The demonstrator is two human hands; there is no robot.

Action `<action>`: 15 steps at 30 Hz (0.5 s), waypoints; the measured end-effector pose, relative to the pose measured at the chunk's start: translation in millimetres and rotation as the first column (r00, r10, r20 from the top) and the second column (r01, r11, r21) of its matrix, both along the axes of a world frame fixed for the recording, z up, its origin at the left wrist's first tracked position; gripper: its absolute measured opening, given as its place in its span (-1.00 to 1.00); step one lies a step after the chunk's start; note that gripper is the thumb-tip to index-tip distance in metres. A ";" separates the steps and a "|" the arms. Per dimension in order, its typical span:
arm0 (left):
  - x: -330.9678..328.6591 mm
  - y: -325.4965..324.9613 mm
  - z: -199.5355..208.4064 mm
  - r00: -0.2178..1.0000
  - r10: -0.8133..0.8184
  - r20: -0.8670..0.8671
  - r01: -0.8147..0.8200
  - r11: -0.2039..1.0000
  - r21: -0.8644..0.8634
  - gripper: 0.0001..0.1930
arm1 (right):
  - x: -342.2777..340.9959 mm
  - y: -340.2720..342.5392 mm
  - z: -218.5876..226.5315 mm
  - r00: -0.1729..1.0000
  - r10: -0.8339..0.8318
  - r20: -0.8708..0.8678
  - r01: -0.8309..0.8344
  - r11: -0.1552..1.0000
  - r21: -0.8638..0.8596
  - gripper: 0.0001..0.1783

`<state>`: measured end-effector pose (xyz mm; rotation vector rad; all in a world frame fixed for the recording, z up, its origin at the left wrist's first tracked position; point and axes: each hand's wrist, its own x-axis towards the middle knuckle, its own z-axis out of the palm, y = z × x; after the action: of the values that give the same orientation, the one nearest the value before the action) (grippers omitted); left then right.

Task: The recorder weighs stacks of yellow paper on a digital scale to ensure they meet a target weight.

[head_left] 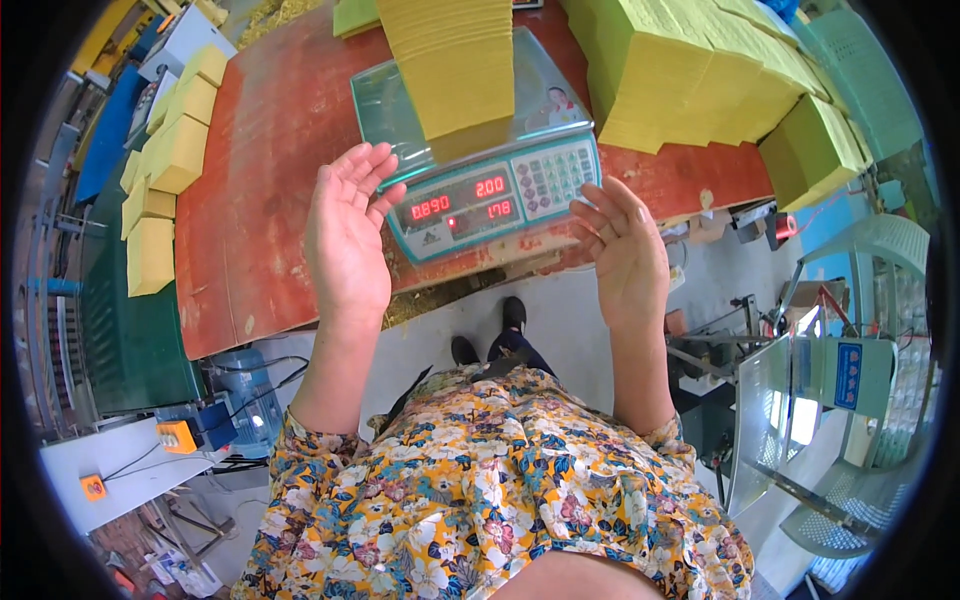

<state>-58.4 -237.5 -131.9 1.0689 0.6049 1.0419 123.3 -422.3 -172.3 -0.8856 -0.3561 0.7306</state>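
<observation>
A tall stack of yellow paper [455, 75] stands on the pan of a teal-edged digital scale [465, 215], its top cut off by the frame; it looks light and soft, liable to slip sheet from sheet, and best gripped by both sides, low down. The left hand [348, 235] and right hand [630, 250], loosely cupped and wide of the stack, hold nothing near the scale's front corners, above a worn red table [255, 210].
</observation>
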 end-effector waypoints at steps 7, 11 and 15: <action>23.9 7.2 0.4 0.999 0.007 0.039 -0.006 1.000 -0.023 -0.57 | 18.9 22.1 -1.4 0.992 0.124 -0.037 -0.123 0.992 0.027 -0.53; 26.1 14.1 7.7 0.996 -0.025 0.081 0.026 1.000 -0.015 -0.57 | 5.2 60.5 14.3 0.939 0.342 0.048 -0.344 0.937 0.054 -0.57; 5.4 33.0 10.0 0.996 0.055 0.067 -0.054 0.998 -0.020 -0.59 | -15.3 105.3 21.4 0.853 0.520 0.035 -0.520 0.847 0.109 -0.58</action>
<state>-53.0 -204.5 -122.0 1.0018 0.5906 1.1140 108.0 -317.0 -150.9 -0.6809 -0.6521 1.1987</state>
